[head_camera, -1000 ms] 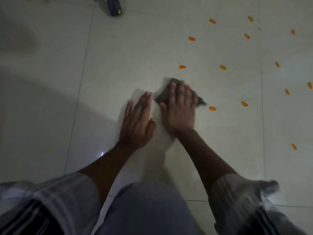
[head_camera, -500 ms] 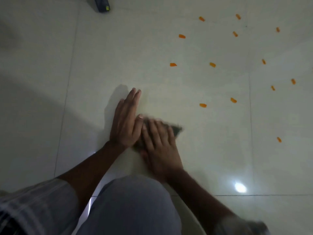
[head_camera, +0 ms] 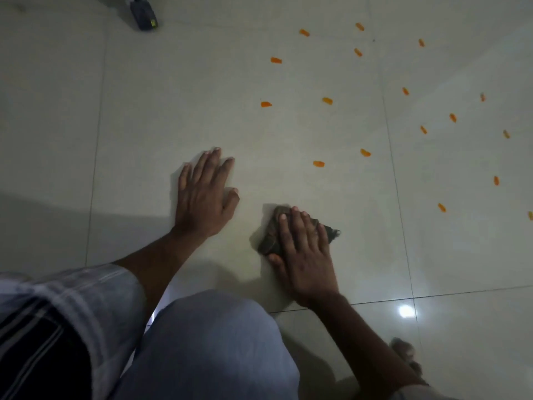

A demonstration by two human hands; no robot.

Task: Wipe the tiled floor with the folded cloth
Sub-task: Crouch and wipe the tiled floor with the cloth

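Observation:
A dark folded cloth (head_camera: 269, 239) lies on the pale tiled floor (head_camera: 161, 116) in front of my knee. My right hand (head_camera: 302, 255) lies flat on top of it, fingers straight and pressing it down, thumb at the cloth's near edge. Only the cloth's left side and a frayed right corner show past the hand. My left hand (head_camera: 204, 194) rests flat on the bare tile to the left of the cloth, a small gap apart from it, fingers spread and straight.
Several small orange marks (head_camera: 318, 164) dot the tiles beyond and to the right of the cloth. A dark object with a yellow label (head_camera: 143, 16) sits at the far top left. My knee (head_camera: 213, 342) fills the lower centre. A light glare (head_camera: 406, 311) shines bottom right.
My right hand pulled the cloth back from far ahead towards my knee, next to my left hand, then slid it right, away from that hand. My left hand stayed planted.

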